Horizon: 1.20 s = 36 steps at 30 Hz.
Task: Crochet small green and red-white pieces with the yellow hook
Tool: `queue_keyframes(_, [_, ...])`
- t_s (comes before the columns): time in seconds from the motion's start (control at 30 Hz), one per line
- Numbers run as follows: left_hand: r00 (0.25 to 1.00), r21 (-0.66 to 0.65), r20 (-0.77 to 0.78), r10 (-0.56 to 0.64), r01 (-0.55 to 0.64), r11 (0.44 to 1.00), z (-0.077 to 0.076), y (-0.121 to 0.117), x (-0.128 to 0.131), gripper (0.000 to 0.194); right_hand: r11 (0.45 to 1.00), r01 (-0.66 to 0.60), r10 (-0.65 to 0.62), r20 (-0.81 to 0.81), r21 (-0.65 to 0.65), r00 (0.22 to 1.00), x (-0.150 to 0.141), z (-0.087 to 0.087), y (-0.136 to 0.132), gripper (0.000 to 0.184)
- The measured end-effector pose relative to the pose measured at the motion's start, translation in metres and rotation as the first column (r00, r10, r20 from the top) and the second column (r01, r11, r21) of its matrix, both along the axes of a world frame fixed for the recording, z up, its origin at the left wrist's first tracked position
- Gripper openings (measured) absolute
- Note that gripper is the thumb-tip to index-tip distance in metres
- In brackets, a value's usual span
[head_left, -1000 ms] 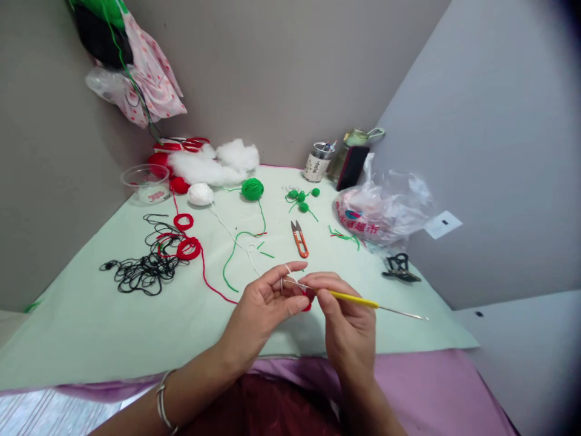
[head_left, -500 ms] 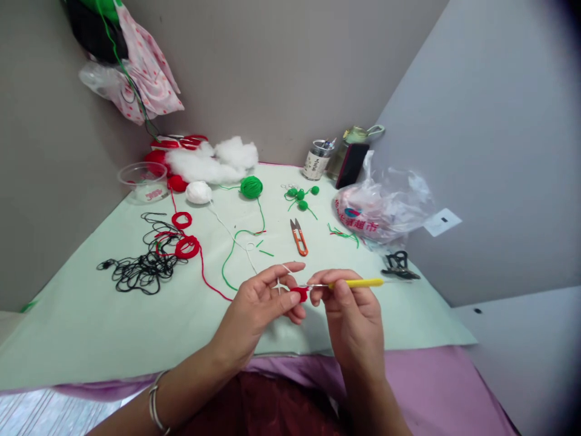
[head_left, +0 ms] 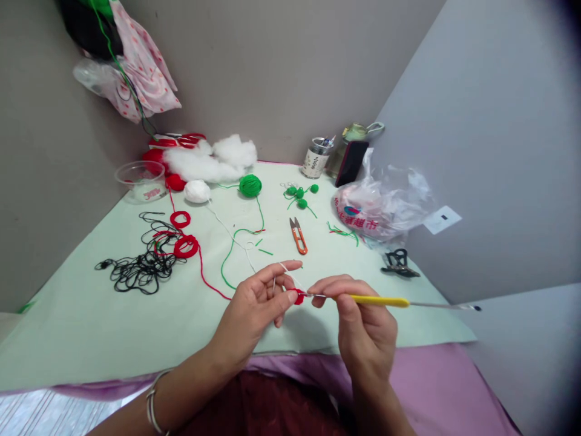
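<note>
Pinching a small red crocheted yarn piece [head_left: 298, 298] just below centre, my left hand [head_left: 256, 306] also carries white yarn [head_left: 290, 275] across its raised forefinger. My right hand [head_left: 367, 333] grips a slim yellow-handled metal crochet hook [head_left: 381, 301], its tail pointing right. Elbow room spreads lower left on the pale-green tablecloth [head_left: 104, 339], whose near edge passes under my wrists. Plain grey walls [head_left: 281, 79] enclose the upper frame.

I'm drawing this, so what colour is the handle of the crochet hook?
The crochet hook's handle is yellow; it shows best in the head view.
</note>
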<state>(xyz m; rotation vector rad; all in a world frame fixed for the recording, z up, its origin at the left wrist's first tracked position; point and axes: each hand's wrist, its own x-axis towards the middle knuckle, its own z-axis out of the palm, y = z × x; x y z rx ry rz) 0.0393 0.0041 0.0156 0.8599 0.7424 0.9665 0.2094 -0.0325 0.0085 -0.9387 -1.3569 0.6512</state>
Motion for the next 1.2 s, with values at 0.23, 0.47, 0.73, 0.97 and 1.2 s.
queue_keyframes(0.23, [0.998,0.048,-0.065,0.018,-0.015,0.999,-0.0001,0.0011,0.0014,0.044,0.984,0.042,-0.079,0.213,0.172,0.974,0.001,-0.0048,-0.0045,0.027])
queue_keyframes(0.47, [0.995,0.057,-0.097,0.006,-0.001,0.998,0.003,-0.001,0.0012,0.042,0.982,0.065,-0.094,0.157,0.178,0.983,-0.0001,-0.0056,-0.0052,0.027])
queue_keyframes(0.73, [0.997,0.065,-0.078,0.01,-0.005,0.998,0.0027,-0.001,0.0016,0.04,0.989,0.011,-0.029,0.129,0.145,0.991,0.0006,-0.0027,-0.0061,0.026])
queue_keyframes(0.97, [0.995,0.055,-0.095,0.039,-0.034,0.998,0.0043,-0.0014,0.0015,0.041,0.981,0.027,-0.079,0.272,0.19,0.959,0.0028,-0.0066,-0.0101,0.027])
queue_keyframes(1.2, [0.992,0.088,-0.115,0.055,-0.045,0.995,0.0045,-0.0029,0.0041,0.038,0.97,0.029,-0.113,0.344,0.24,0.932,0.0032,-0.0066,-0.0096,0.03])
